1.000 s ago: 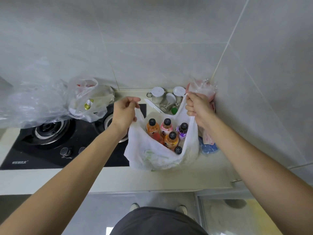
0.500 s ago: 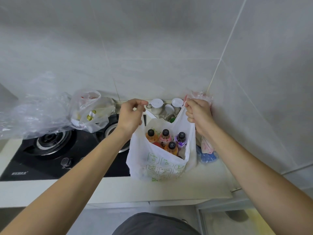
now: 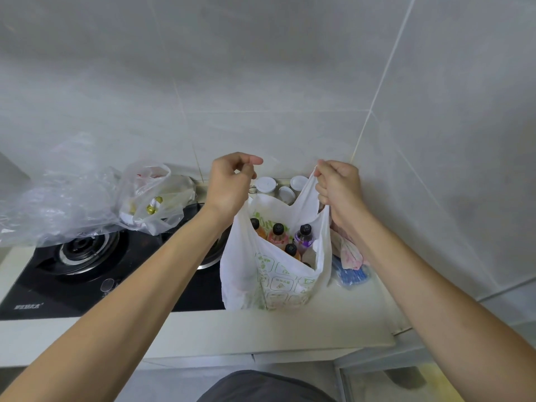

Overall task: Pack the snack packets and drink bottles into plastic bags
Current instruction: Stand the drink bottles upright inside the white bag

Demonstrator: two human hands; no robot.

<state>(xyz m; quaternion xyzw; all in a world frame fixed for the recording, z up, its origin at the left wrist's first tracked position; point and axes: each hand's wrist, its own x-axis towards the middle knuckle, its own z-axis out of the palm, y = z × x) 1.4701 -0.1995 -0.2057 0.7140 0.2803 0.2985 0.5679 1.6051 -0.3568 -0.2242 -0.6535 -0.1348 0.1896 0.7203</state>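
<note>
A white plastic bag [image 3: 261, 274] with green print stands on the counter, its handles pulled upward. Inside it stand several drink bottles [image 3: 278, 234] with black caps, holding orange, pink and purple drinks. My left hand [image 3: 229, 185] is shut on the bag's left handle. My right hand [image 3: 338, 188] is shut on the right handle. Another plastic bag [image 3: 150, 195] holding snack packets lies on the stove at the left.
A black gas stove [image 3: 84, 256] fills the left of the counter, with clear plastic sheeting [image 3: 52, 204] over its back left. White-lidded jars [image 3: 265, 185] stand by the wall behind the bag. Pink and blue packets [image 3: 349, 265] lie in the right corner. The tiled walls are close.
Both hands have lifted the bag's handles higher and drawn the bag taller and narrower around the bottles. The camera has tilted up.
</note>
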